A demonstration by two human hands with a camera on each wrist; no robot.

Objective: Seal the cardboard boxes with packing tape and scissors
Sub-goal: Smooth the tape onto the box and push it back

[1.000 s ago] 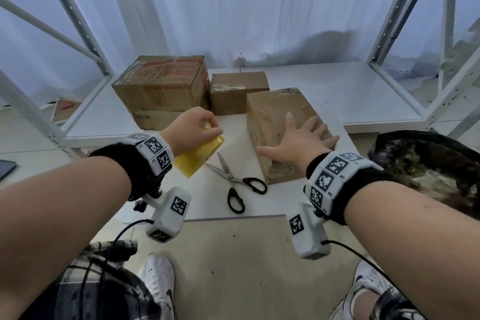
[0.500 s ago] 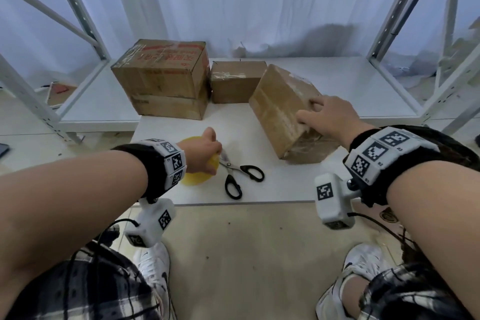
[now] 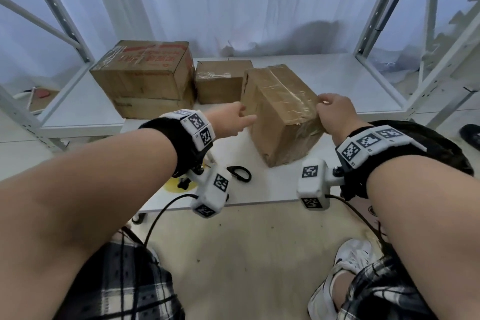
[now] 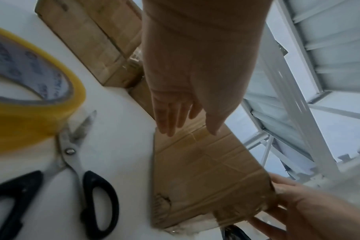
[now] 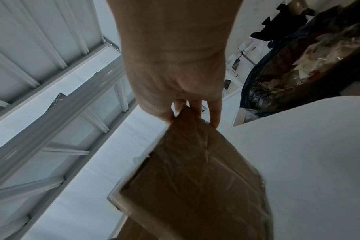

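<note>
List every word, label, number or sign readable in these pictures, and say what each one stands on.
No text can be quoted as it reads.
Large cardboard box: red print on top, too blurred to read.
Yellow tape roll: bluish print on the inner core, too blurred to read.
Wrist bands: black-and-white square code markers, no letters or numbers.
Box held by the right hand: no print visible.
</note>
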